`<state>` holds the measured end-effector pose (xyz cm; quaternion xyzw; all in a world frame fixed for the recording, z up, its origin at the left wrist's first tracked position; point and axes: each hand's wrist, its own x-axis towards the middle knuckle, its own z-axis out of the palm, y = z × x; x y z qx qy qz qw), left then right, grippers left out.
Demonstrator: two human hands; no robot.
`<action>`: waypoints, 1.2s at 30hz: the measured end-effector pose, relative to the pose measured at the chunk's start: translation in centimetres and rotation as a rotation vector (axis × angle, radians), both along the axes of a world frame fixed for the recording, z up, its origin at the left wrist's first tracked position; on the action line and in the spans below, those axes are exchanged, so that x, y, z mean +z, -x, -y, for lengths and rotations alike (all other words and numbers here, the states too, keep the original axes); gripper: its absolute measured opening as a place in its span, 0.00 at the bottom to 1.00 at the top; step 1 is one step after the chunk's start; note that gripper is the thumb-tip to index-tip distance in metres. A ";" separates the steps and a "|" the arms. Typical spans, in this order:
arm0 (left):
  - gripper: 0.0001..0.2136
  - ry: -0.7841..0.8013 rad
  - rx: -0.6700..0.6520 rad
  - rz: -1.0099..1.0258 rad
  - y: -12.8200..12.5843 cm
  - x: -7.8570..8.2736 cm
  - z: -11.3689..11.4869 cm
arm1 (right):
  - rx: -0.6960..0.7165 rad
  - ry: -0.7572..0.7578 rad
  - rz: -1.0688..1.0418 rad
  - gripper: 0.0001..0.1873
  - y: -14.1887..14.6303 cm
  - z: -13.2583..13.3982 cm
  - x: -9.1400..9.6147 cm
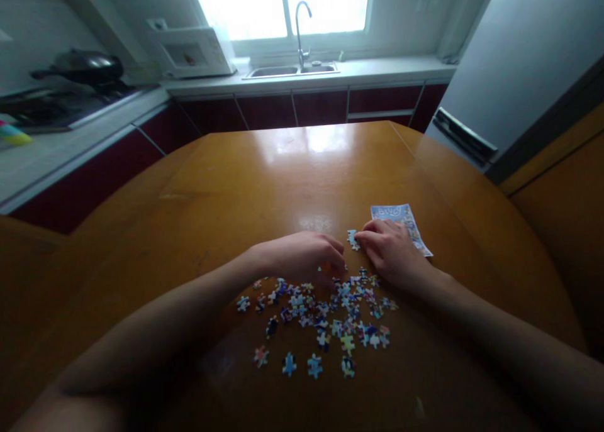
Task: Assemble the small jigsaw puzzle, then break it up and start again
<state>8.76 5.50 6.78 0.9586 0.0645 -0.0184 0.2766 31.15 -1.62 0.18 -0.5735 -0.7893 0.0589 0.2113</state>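
Note:
Several loose jigsaw pieces point(325, 322) lie scattered on a round wooden table point(264, 180) in front of me. My right hand point(391, 251) pinches one puzzle piece point(352, 239) with its fingertips, just above the pile. My left hand point(306, 256) rests curled at the pile's top edge, fingers bent down onto the pieces; what they hold, if anything, is hidden. A printed picture sheet point(401, 218) lies under and beyond my right hand.
Beyond the table runs a kitchen counter with a sink and tap point(299, 58), a white microwave point(191, 51) and a wok on a stove point(87, 67) at the left. A grey fridge point(514, 67) stands at the right.

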 end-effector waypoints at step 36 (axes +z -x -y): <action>0.06 0.109 0.070 0.133 -0.4 -1.2 -0.6 | -0.059 0.093 -0.132 0.13 0.1 -0.3 0.2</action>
